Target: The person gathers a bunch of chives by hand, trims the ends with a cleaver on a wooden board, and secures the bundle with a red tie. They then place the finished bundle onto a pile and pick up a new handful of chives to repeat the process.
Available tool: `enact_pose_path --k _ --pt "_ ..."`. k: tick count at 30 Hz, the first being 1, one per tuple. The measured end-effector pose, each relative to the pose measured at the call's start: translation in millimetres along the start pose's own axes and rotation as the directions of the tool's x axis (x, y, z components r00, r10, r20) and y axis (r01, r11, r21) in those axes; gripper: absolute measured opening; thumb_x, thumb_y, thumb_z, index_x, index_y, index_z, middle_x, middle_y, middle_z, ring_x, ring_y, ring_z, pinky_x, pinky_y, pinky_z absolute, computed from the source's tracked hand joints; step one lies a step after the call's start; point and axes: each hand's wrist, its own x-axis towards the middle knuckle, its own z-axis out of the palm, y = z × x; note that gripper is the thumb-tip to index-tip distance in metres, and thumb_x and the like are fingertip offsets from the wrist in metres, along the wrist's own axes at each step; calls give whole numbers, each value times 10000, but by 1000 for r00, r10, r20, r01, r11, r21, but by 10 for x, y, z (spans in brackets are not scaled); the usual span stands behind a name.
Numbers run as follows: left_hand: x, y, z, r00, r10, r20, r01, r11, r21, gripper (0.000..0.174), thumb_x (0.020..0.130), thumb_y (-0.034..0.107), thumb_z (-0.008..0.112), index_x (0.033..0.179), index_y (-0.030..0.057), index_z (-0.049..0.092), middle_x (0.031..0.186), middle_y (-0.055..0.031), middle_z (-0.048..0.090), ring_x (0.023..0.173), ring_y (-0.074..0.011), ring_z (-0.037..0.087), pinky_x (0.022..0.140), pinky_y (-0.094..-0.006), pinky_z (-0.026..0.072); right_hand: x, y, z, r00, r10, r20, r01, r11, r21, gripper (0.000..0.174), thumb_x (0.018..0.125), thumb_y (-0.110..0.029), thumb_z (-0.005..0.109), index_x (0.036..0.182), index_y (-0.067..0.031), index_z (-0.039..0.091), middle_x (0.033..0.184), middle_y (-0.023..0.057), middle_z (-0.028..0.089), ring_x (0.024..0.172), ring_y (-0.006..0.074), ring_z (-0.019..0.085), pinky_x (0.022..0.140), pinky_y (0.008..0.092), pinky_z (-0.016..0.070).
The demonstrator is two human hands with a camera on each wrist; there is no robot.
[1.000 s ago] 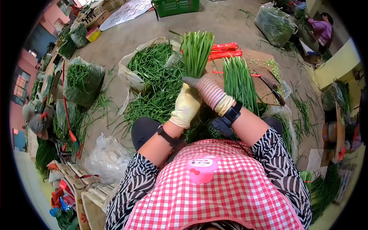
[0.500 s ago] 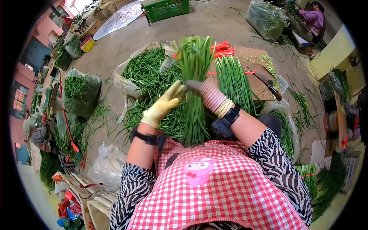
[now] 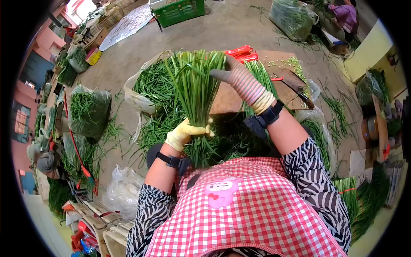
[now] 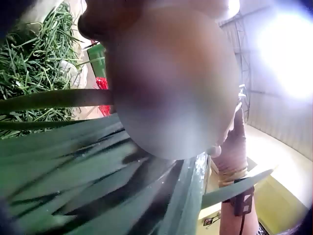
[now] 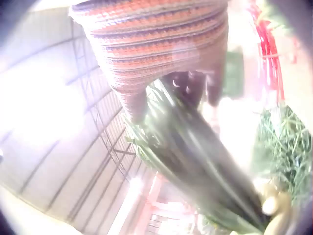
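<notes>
A thick bundle of garlic chives (image 3: 195, 85) stands upright over the lap, pale stem ends on top. My left hand (image 3: 183, 133), in a pale yellow glove, grips it low down, with leaves hanging below. Beside the stem ends is my right hand (image 3: 248, 81) in a striped, grey-fingered glove, thumb and fingers extended along either side of the edge. The right wrist view has the chives (image 5: 195, 152) running from between that thumb and fingers down to the left hand (image 5: 279, 210). Broad leaves (image 4: 73, 166) fill the lower left wrist view.
Behind the hands is a board (image 3: 229, 100) with another chive bundle (image 3: 261, 75), red ties (image 3: 244, 52), a knife (image 3: 299, 93) and chopped bits. Loose chives (image 3: 156, 81) fill an opened plastic bag at left. A green crate (image 3: 180, 13) stands farther back; another person (image 3: 344, 17) sits far right.
My left hand let go, moved clear to the left, then took hold of the chives lower down. The right hand has shifted from the middle up to the stem ends, and the bundle leans slightly left.
</notes>
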Motion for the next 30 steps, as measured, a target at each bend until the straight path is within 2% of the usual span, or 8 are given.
enact_pose_path --k 1,5,10,14,20,25,29,30 --pt "-5 5 6 1000 18 1 -18 1000 -14 507 820 91 773 1287 -34 619 955 -84 696 822 -234 697 883 -416 569 82 11 -91 1000 10 -30 -17 970 -244 561 874 -195 829 1358 -22 605 1208 80 723 1105 168 664 986 339 540" --pt "15 -65 -61 998 63 2 -63 998 -6 379 810 137 788 1136 -16 671 927 -82 698 789 -229 689 843 -379 565 62 -218 -150 989 147 25 -141 978 -154 486 856 -238 835 1254 -13 670 1080 102 747 992 178 692 928 319 556" --pt "17 -100 -101 998 48 -35 -46 998 43 361 801 219 811 1067 4 693 860 -69 691 749 -197 660 747 -330 525 187 66 -299 998 61 -21 -64 985 -159 393 826 -305 864 1076 -46 705 923 60 733 856 133 667 807 314 552" --pt "12 -139 -159 1000 26 -10 -26 1000 18 336 822 138 785 1115 -5 707 953 -71 717 764 -181 661 738 -315 535 192 -76 -307 983 153 97 -103 912 -398 449 834 -338 858 1125 -32 707 920 62 732 857 147 676 826 319 555" --pt "31 -113 -143 999 50 10 -50 998 -41 308 833 102 776 1117 -6 727 969 -58 738 772 -160 669 735 -305 546 115 -91 -249 990 123 -70 -135 970 -202 451 846 -249 805 1200 10 697 1000 99 747 909 180 689 865 321 555" --pt "10 -156 -226 999 41 30 -41 999 -22 334 823 113 787 1126 -10 720 969 -78 734 765 -175 666 723 -306 530 228 -254 -670 986 55 -160 50 808 588 418 902 -70 728 1300 -5 616 969 99 700 883 246 704 976 400 578" --pt "-24 -111 -224 999 46 -23 -47 999 -24 343 812 92 772 1134 -12 717 971 -82 734 757 -179 662 711 -307 522 -121 -935 -957 967 -206 -148 251 686 683 418 909 -89 750 1295 -9 609 976 55 699 920 225 720 1019 440 581" --pt "-18 -123 -242 998 52 -32 -53 998 -30 347 810 89 772 1137 -12 715 972 -82 733 756 -179 662 709 -307 521 -115 -919 -988 969 -242 -56 235 824 516 449 906 -104 757 1319 -10 608 1013 65 704 968 198 721 1037 429 573"
